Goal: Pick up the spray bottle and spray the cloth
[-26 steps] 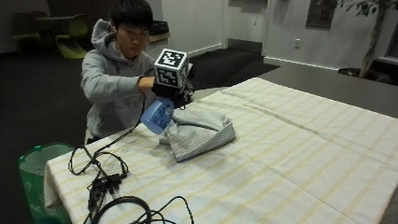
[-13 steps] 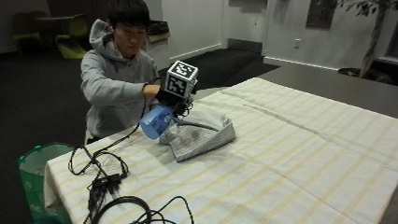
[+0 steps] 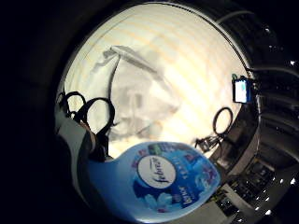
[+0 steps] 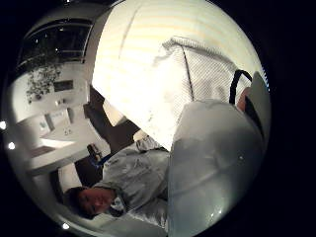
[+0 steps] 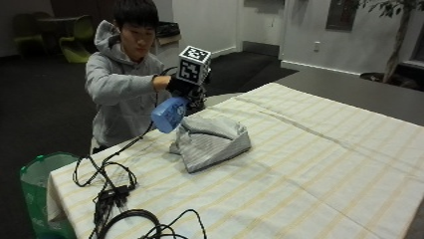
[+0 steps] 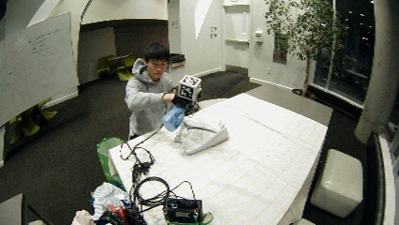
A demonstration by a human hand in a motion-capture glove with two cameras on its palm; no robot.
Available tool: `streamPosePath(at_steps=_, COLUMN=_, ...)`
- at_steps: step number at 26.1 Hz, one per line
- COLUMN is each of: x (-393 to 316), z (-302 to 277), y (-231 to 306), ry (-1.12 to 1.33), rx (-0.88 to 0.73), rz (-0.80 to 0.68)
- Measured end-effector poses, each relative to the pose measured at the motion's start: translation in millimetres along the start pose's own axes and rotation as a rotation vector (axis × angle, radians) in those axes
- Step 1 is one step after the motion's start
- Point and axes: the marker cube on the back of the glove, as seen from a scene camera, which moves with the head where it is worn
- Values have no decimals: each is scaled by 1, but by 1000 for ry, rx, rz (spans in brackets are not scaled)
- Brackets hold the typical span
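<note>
Lowered and tipped since a moment ago, the blue spray bottle (image 5: 169, 113) now hangs just above the cloth (image 5: 211, 141).
Gloved right hand (image 5: 183, 88) grips its top; cloth lies bunched on the counter (image 5: 318, 169).

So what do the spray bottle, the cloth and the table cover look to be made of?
Spray bottle: looks like blue plastic, smooth and slightly glossy, with a printed label seen in the little finger side palm view. Cloth: soft grey woven fabric, probably striped; it lies bunched in folds. Table cover: pale fabric with faint yellow stripes, matte, draping over the table edge. The gloved right hand holds the bottle.
</note>
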Motion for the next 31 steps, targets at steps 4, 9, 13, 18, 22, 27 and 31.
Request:
streamPosePath(at_steps=4, x=-8, z=7, y=-5, ry=7, rx=-31, rz=-3)
streamPosePath(at_steps=9, x=-25, z=17, y=-13, ry=-86, rx=-45, rz=-54)
streamPosePath(at_steps=13, x=-50, z=7, y=-16, ry=-240, rx=12, rz=-123)
streamPosePath(at_steps=18, x=-83, z=-18, y=-23, ry=-452, rx=139, rz=-206)
streamPosePath(at_steps=22, x=-119, z=-36, y=-36, ry=-626, rx=260, rz=-290)
streamPosePath(at_steps=27, x=-161, z=-51, y=-62, ry=-828, rx=458, rz=-347)
streamPosePath(at_steps=31, x=-187, z=-50, y=-84, ry=-960, rx=583, rz=-363)
